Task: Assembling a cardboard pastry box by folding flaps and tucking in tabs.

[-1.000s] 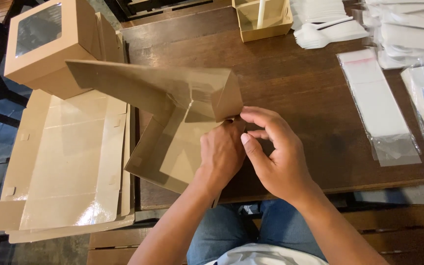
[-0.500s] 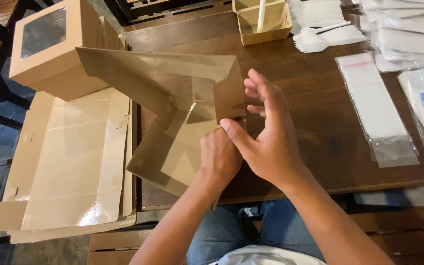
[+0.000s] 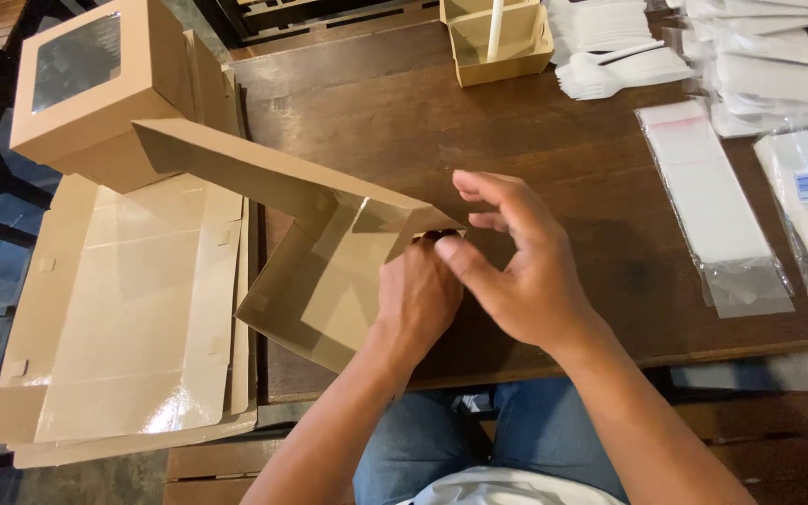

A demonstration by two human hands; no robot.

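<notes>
Left hand (image 3: 415,297) grips the near right corner of the half-folded cardboard box (image 3: 315,243). Right hand (image 3: 516,266) hovers open, fingers spread, just beside that corner. The box's long side runs up-left toward the stack of flat boxes (image 3: 133,318).

Left hand (image 3: 418,299) hides the cardboard box (image 3: 329,271) corner it pinches; flat cardboard sheets (image 3: 123,318) run off the left edge.

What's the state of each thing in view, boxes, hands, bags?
half-folded cardboard box: partly erected, one corner being folded.
left hand: gripping the box corner.
right hand: fingers spread, thumb at the corner.
windowed box: assembled, closed.
flat box blanks: unfolded, stacked.
small open box: open, holds a white stick.
plastic bags: flat, empty.
</notes>
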